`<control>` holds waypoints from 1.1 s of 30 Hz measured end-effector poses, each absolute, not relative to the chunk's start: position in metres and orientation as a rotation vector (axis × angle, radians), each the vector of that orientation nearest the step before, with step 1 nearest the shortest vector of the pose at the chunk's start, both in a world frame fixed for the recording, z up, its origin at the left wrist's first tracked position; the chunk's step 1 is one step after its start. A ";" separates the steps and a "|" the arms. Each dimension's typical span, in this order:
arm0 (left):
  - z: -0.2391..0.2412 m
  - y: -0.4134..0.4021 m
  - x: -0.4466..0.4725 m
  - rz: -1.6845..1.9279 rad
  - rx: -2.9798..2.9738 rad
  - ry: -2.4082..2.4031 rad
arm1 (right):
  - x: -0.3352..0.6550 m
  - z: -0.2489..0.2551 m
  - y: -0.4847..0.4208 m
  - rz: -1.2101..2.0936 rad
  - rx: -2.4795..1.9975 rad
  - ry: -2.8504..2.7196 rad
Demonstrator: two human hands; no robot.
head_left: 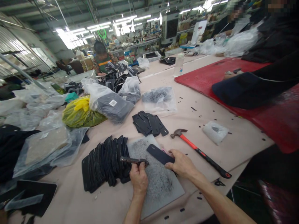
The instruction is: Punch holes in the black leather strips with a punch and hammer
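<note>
In the left hand (139, 179) we see a slim metal tool (131, 160) gripped at one end, its free end reaching toward the row of dark pieces (105, 166). The right hand (181, 163) pinches the near end of a single dark strip (158, 154), which lies at a slant over the scuffed grey board (160, 189). We cannot tell at this angle whether the strip lies flat or is slightly raised. Since only one end is held, we judge that the strip could swivel if the tool caught its free end. The row leans and stands close to the left hand; a sideways knock from the tool might topple it. The hammer (198, 151) lies just beyond the right forearm, which could brush its handle on a wide swing. Loose dark scraps (166, 217) on the table covering (70, 193) might slip beneath the board and unsettle it.
</note>
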State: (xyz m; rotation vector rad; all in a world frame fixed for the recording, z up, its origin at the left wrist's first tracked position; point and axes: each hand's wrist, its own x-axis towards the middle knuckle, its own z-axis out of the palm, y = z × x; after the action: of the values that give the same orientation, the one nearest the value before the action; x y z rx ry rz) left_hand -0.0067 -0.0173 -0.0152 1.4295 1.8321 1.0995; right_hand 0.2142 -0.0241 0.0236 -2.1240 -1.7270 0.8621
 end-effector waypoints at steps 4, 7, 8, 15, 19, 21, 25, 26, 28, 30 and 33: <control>-0.015 -0.017 -0.007 1.081 1.432 1.834 | 0.239 0.019 -0.033 1.140 -2.009 -1.436; -0.013 -0.016 -0.007 1.075 1.440 1.846 | 0.249 0.013 -0.042 1.217 -1.945 -1.333; -0.013 -0.016 -0.007 1.077 1.441 1.850 | 0.249 0.011 -0.045 1.241 -1.924 -1.298; -0.015 -0.015 -0.007 1.098 1.437 1.831 | 0.245 0.010 -0.046 1.393 -1.838 -1.072; -0.018 -0.016 -0.009 1.069 1.465 1.862 | 0.243 0.015 -0.044 1.429 -1.809 -1.010; -0.021 -0.016 -0.010 1.076 1.472 1.863 | 0.243 0.016 -0.043 1.446 -1.799 -0.986; -0.026 -0.015 -0.011 1.091 1.473 1.849 | 0.243 0.017 -0.039 1.487 -1.779 -0.937; -0.027 -0.015 -0.011 1.090 1.473 1.847 | 0.243 0.016 -0.038 1.493 -1.773 -0.925; -0.027 -0.015 -0.011 1.091 1.468 1.847 | 0.244 0.015 -0.037 1.498 -1.757 -0.907; -0.026 -0.016 -0.011 1.094 1.471 1.847 | 0.244 0.014 -0.037 1.496 -1.732 -0.907; -0.023 -0.016 -0.010 1.100 1.477 1.850 | 0.245 0.012 -0.039 1.482 -1.673 -0.929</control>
State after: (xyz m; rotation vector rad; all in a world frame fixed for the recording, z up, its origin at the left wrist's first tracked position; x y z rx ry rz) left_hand -0.0095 -0.0159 -0.0229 1.4769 1.8503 1.1003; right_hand 0.2447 -0.0386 0.0124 -1.6728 -0.9289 1.4822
